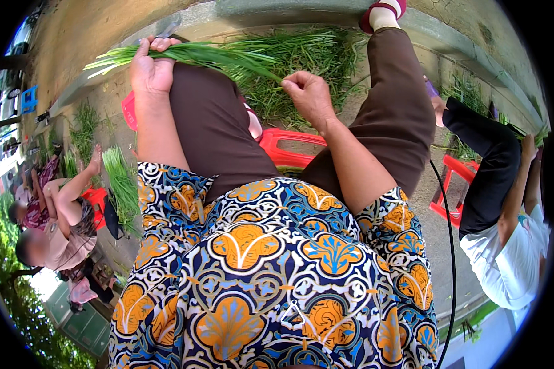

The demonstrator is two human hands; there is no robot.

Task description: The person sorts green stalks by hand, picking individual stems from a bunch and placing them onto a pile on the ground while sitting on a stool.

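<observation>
My left hand (pixel 152 74) is wrapped round a bunch of long green chives (pixel 218 57), held above my left knee. Pale cut ends stick out to the left of the fist, and the thin leaf tips trail off to the right. Thumb and fingertips of my right hand (pixel 309 99) are pinched on the end of a leaf at the bunch's right side. Below both hands, a loose heap of green leaves (pixel 317 77) lies on the ground between my feet. Part of a dark tool or object (pixel 169 27) shows behind my left hand; its kind is unclear.
A red plastic stool (pixel 292 140) stands between my legs. On the right a co-worker (pixel 505 234) sits near another red stool (pixel 452 184), holding greens. More people (pixel 61 243) sit at left beside a chive pile (pixel 122 184). A concrete kerb (pixel 228 23) runs beyond the heap.
</observation>
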